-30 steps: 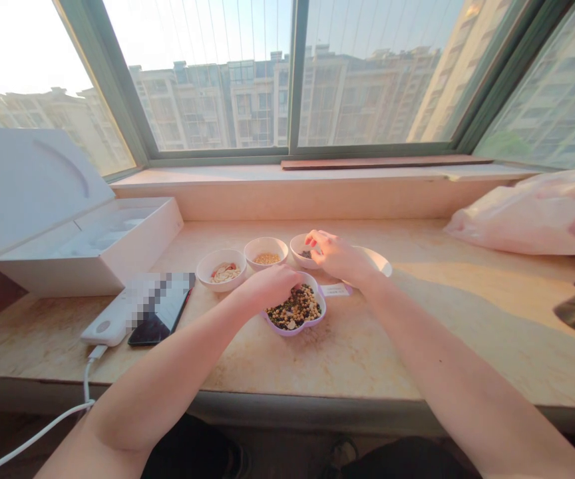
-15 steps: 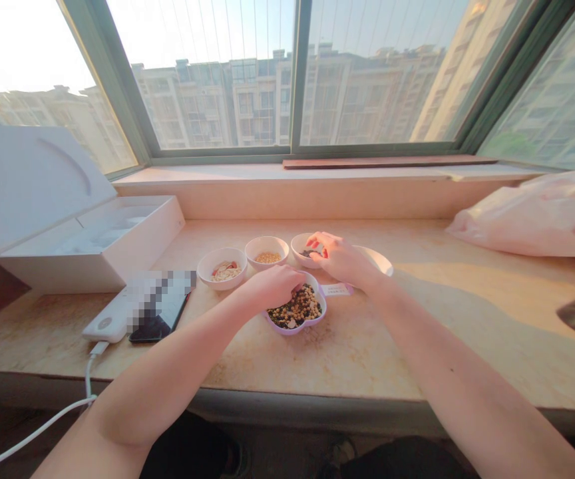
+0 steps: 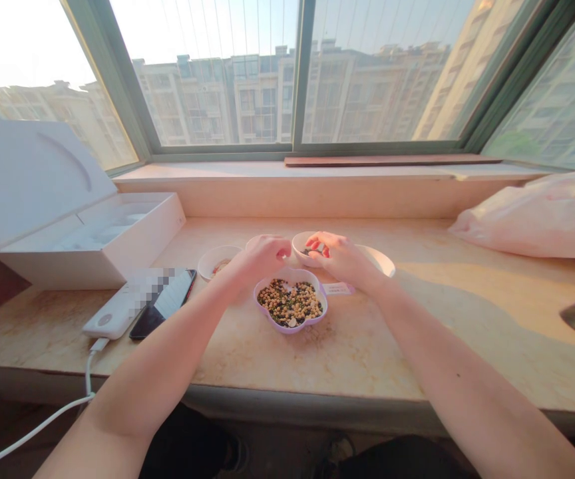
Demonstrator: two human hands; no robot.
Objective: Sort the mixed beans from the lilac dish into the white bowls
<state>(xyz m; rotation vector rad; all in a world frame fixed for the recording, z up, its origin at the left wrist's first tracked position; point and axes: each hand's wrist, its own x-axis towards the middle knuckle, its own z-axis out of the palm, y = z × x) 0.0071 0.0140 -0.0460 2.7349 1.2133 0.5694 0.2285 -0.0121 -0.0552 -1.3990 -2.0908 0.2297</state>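
Observation:
My left hand (image 3: 266, 256) hovers just behind the flower-shaped dish, its fingers curled together; whatever they pinch, if anything, is hidden. Beneath it stands the purple-rimmed dish (image 3: 262, 311), filled with mixed black, green and yellow beans (image 3: 290, 303). My right hand (image 3: 336, 256) is bent over a white bowl (image 3: 298, 247) of small dark beans (image 3: 311, 252), thumb and fingers apart, with nothing visible between them. A second white bowl (image 3: 253, 242) is mostly covered by my left hand. Further left, another white bowl (image 3: 207, 263) holds pale and reddish pieces, partly behind my wrist.
A white dish (image 3: 381, 259) sits behind my right wrist, with a label strip (image 3: 338, 289) in front. At left lie a phone (image 3: 165, 306), a white power bank (image 3: 112, 319) with a cable, and an open white box (image 3: 138, 233). A plastic bag (image 3: 532, 216) rests at right.
My left hand has lifted out of the flower-shaped dish and moved back and left, uncovering the mixed beans and covering the middle bowl. My right hand stays over the dark beans.

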